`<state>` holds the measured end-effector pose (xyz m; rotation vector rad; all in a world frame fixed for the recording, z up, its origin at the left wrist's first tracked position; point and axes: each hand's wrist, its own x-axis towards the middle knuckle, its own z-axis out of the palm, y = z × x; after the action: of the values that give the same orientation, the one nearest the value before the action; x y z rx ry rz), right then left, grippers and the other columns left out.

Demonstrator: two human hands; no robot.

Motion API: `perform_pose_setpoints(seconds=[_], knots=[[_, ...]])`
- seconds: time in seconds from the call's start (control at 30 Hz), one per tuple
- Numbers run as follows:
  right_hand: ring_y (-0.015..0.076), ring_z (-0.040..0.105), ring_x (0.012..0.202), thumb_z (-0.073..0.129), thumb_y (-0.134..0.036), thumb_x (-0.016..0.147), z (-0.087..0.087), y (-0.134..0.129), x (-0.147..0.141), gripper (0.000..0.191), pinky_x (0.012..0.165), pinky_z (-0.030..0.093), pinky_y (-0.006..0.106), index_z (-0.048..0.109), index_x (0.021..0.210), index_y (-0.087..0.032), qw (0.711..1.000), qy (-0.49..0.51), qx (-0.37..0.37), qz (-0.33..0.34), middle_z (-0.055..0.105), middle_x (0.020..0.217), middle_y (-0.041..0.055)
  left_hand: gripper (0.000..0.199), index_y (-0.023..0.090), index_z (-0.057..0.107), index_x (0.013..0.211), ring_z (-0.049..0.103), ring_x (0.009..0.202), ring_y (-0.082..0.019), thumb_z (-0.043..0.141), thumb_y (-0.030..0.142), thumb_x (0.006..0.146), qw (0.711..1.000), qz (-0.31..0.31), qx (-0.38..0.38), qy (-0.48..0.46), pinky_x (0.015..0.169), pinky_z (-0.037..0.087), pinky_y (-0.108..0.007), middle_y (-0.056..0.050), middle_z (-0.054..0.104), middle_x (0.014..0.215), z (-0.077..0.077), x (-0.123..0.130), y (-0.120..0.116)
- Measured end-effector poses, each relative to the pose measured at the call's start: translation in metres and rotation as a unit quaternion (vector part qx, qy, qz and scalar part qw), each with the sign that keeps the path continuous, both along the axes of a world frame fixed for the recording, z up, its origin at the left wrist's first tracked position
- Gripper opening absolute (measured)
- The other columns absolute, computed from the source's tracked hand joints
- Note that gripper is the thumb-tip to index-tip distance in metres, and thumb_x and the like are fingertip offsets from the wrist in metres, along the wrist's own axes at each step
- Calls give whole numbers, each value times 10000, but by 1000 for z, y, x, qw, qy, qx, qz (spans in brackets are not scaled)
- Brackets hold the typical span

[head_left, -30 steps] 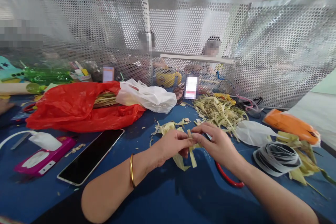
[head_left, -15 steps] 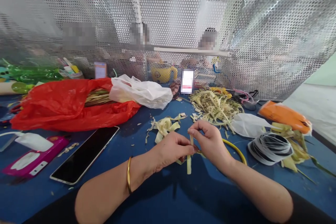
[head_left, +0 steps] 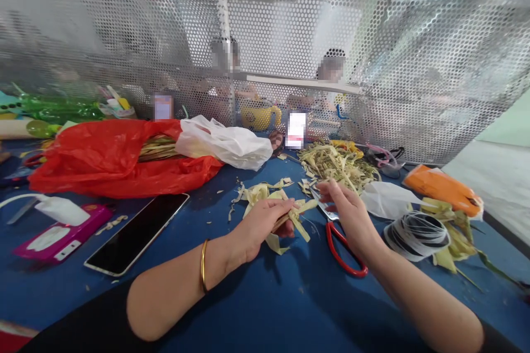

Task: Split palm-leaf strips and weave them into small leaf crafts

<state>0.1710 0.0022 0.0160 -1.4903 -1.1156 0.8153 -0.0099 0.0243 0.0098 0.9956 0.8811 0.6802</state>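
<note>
My left hand [head_left: 265, 226] is closed, pinching a small folded bundle of pale yellow-green leaf strips [head_left: 304, 219] between thumb and fingers. Strip ends stick out past the fingertips, and one hangs below. Apart from it, on the right, my right hand [head_left: 345, 209] hovers with fingers stretched forward and nothing visible in them. Beneath that hand lie scissors with red handles [head_left: 348, 267], the blades partly hidden by the fingers. More pale leaf pieces [head_left: 254, 193] rest on the blue table just beyond my left hand.
A heap of leaf scraps [head_left: 331, 160] sits farther back, with a spool of clear line [head_left: 416, 237] and an orange packet [head_left: 443, 190] at right. Leftward are a red plastic bag [head_left: 91, 160], a phone [head_left: 136, 234] and a magenta power strip [head_left: 62, 237]. Perforated metal panels [head_left: 281, 27] stand behind.
My hands were together on an upright strip; now my right hand has let go and moved right and away. Red-handled scissors show where a curved yellow thing was seen.
</note>
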Motion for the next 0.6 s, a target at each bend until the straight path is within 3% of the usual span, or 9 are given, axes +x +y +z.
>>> perform_pose_setpoints(seconds=[0.07, 0.17, 0.23, 0.4, 0.6], knots=[[144, 539, 632, 636, -648, 724, -4, -9, -2, 487, 572, 422, 267, 671, 819, -171, 995, 92, -43, 3, 618, 756, 33, 366, 146, 659, 878, 552, 487, -112, 662, 492, 760, 1000, -1, -4, -1, 551, 446, -229, -5, 611, 532, 1, 0, -1], [88, 454, 521, 761, -538, 655, -7, -22, -10, 408, 505, 388, 228, 664, 762, -156, 960, 241, -110, 87, 551, 650, -12, 358, 138, 646, 749, 576, 505, -116, 688, 493, 736, 999, -29, -5, 18, 538, 435, -220, -36, 644, 563, 3, 2, -5], [73, 436, 505, 795, -462, 637, -7, -28, -16, 353, 488, 375, 210, 687, 764, -151, 940, 290, -127, 124, 539, 619, -25, 360, 140, 639, 706, 578, 505, -113, 709, 492, 717, 998, -57, -10, 33, 522, 422, -212, -35, 647, 570, 3, 3, -11], [55, 420, 438, 775, -442, 665, -9, -33, -19, 308, 449, 332, 200, 688, 685, -148, 942, 276, -132, 139, 532, 532, -36, 288, 141, 668, 730, 498, 430, -76, 715, 425, 726, 994, -92, -14, 48, 462, 366, -188, 11, 585, 497, 3, 6, -30], [55, 421, 407, 768, -470, 664, -13, -28, -11, 342, 436, 310, 205, 665, 646, -145, 951, 250, -123, 132, 512, 484, -43, 224, 135, 664, 711, 493, 414, -75, 692, 354, 750, 997, -60, -3, 52, 443, 356, -180, 10, 582, 469, -5, 9, -38]])
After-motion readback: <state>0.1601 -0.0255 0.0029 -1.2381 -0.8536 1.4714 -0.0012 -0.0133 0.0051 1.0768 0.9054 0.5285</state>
